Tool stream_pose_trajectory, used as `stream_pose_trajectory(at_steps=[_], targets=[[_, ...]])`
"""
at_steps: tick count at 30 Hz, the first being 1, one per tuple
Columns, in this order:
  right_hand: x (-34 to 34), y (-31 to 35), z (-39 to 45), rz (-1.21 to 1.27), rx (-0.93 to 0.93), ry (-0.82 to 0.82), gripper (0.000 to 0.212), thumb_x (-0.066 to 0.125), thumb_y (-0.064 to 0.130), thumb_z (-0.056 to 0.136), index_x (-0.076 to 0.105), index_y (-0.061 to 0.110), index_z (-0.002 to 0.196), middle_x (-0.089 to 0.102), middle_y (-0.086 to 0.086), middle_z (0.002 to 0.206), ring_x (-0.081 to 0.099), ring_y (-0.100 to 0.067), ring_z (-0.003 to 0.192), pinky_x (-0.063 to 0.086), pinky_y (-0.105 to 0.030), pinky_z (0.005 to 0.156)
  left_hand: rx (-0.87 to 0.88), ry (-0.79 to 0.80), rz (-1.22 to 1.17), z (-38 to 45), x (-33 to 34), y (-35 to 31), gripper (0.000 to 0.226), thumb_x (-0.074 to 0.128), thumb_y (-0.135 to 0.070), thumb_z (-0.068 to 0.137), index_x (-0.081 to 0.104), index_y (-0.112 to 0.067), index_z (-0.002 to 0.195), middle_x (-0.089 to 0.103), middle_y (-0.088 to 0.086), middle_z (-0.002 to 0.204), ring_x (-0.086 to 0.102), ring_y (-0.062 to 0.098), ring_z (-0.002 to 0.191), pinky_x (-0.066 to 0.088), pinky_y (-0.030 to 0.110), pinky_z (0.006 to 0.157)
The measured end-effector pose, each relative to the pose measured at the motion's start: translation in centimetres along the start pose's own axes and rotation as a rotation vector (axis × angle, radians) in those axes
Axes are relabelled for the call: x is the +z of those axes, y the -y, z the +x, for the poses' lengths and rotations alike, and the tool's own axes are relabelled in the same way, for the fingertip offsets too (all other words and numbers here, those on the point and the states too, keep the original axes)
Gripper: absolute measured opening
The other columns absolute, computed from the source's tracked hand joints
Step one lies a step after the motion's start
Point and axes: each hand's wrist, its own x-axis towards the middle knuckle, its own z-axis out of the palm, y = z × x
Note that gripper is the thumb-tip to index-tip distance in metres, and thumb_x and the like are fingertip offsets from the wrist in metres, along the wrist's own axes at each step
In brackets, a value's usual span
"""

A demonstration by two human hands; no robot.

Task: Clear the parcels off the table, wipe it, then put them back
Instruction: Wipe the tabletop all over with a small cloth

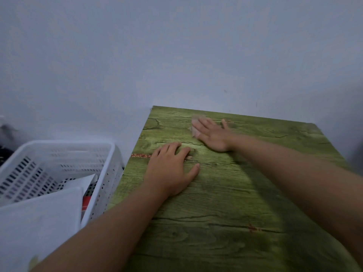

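table (245, 193) by wall | left hand (170, 173) flat near left edge | right hand (212, 134) flat on cloth (194, 128)

From my feed the room looks dim and flat, with a bluish cast on the wall (176, 46). Soft arm shadows fall across the green table (245, 193). The right hand (213, 134) smears with motion blur, and the frame edges bend and darken.

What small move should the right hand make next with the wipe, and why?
Probably sweep the right hand with the pale wipe back toward the near edge. It lies flat near the green table's far left corner, the left hand braces flat, and the parcels sit in the white basket.
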Motion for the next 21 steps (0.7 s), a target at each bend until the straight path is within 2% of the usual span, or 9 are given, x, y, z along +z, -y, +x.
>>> stream_pose_trajectory(at_steps=[3, 4, 8, 12, 16, 17, 20, 21], targets=[[-0.8, -1.7, 0.9, 0.075, 0.201, -0.057, 0.065, 0.001, 0.063, 0.097, -0.006, 0.034, 0.154, -0.019, 0.008, 0.161, -0.012, -0.019, 0.149, -0.014, -0.055, 0.114, 0.001, 0.001, -0.009, -0.1, 0.0, 0.0, 0.057, 0.033, -0.064, 0.092, 0.042, -0.035, 0.14, 0.038, -0.002, 0.148, 0.03, 0.016, 0.137, 0.021, 0.036, 0.112], [-0.7, -1.1, 0.9, 0.093, 0.215, -0.075, 0.063, 0.002, 0.06, 0.098, -0.004, 0.033, 0.155, -0.019, 0.008, 0.161, -0.012, -0.019, 0.149, -0.013, -0.055, 0.115, 0.002, -0.005, -0.01, -0.1, 0.1, 0.0, 0.055, 0.033, -0.062, 0.092, 0.042, -0.035, 0.139, 0.039, -0.002, 0.148, 0.03, 0.016, 0.137, 0.021, 0.036, 0.112], [0.1, 1.8, 0.9, 0.008, -0.007, -0.04, 0.063, 0.002, 0.062, 0.097, -0.005, 0.036, 0.154, -0.015, 0.007, 0.162, -0.011, -0.017, 0.149, -0.014, -0.053, 0.114, 0.001, -0.016, -0.04, 0.1, 0.2, 0.2, 0.047, 0.033, -0.052, 0.095, 0.044, -0.037, 0.138, 0.041, -0.002, 0.147, 0.032, 0.018, 0.136, 0.023, 0.037, 0.111], [-1.0, 0.8, 2.5, 0.076, 0.214, -0.051, 0.063, 0.002, 0.06, 0.098, -0.004, 0.033, 0.155, -0.019, 0.007, 0.161, -0.013, -0.018, 0.149, -0.014, -0.055, 0.114, -0.002, -0.015, -0.042, 0.0, 0.2, 0.2, 0.044, 0.032, -0.047, 0.098, 0.043, -0.038, 0.14, 0.039, -0.002, 0.148, 0.031, 0.017, 0.136, 0.022, 0.038, 0.112], [0.4, 3.5, 2.2, 0.017, -0.02, -0.019, 0.065, 0.002, 0.064, 0.097, -0.006, 0.035, 0.154, -0.017, 0.007, 0.162, -0.013, -0.018, 0.148, -0.013, -0.054, 0.113, -0.004, -0.018, -0.041, 0.1, 0.2, 0.2, 0.045, 0.032, -0.047, 0.098, 0.041, -0.038, 0.14, 0.039, -0.002, 0.148, 0.03, 0.017, 0.137, 0.021, 0.037, 0.111], [0.0, 2.8, 2.4, 0.005, -0.013, -0.012, 0.065, 0.001, 0.066, 0.095, -0.006, 0.037, 0.154, -0.016, 0.008, 0.162, -0.012, -0.018, 0.149, -0.013, -0.055, 0.113, -0.004, -0.017, -0.042, 0.2, 0.2, 0.1, 0.045, 0.032, -0.047, 0.097, 0.041, -0.039, 0.14, 0.038, -0.002, 0.148, 0.03, 0.016, 0.137, 0.021, 0.037, 0.112], [-1.1, 1.2, 3.2, 0.051, 0.19, -0.012, 0.065, 0.001, 0.063, 0.097, -0.008, 0.034, 0.154, -0.021, 0.007, 0.16, -0.013, -0.018, 0.149, -0.012, -0.056, 0.115, -0.015, -0.02, -0.049, 0.1, 0.3, 0.2, 0.045, 0.033, -0.048, 0.097, 0.042, -0.039, 0.14, 0.039, -0.002, 0.147, 0.031, 0.016, 0.136, 0.022, 0.037, 0.112], [-1.0, 1.8, 3.1, 0.054, 0.179, -0.019, 0.065, 0.002, 0.061, 0.097, -0.008, 0.032, 0.154, -0.022, 0.007, 0.16, -0.015, -0.018, 0.148, -0.013, -0.055, 0.115, -0.016, -0.026, -0.044, 0.1, 0.4, 0.2, 0.045, 0.033, -0.048, 0.096, 0.043, -0.039, 0.139, 0.04, -0.002, 0.147, 0.032, 0.016, 0.136, 0.023, 0.037, 0.111]])
